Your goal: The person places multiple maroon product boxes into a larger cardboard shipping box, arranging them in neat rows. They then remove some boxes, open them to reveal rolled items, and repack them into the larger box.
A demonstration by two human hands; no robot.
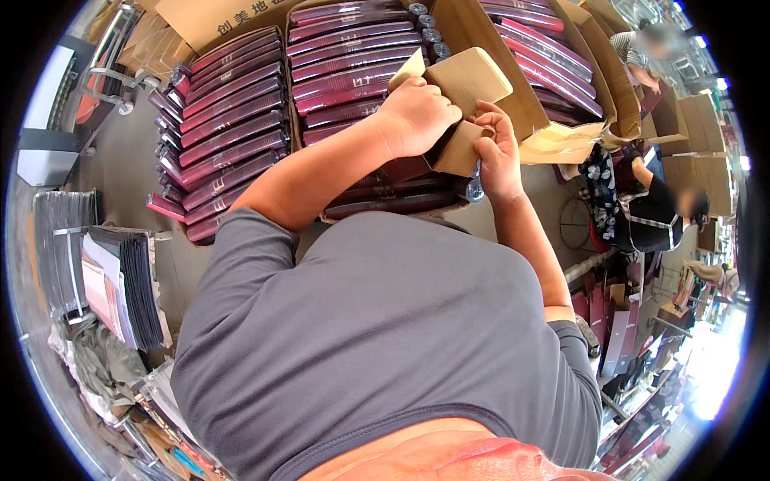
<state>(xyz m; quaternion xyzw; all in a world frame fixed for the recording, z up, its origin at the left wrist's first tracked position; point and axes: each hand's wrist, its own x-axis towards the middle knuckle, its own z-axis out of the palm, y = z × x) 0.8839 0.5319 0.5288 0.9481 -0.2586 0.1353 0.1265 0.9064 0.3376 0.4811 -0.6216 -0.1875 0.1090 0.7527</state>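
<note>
Here's the one box (457,152), between two hands over the middle carton (461,40)! Flaps stand open, so the flap work looks midway, the folding unfinished. The left hand (421,116) has its fingers curled together at the box; what they clamp is hidden, can't tell. The right hand (499,156) pinches an edge, thumb against fingers. Count them: at least three cartons filled with maroon packs (233,120), dozens, too overlapped for an exact tally!
</note>
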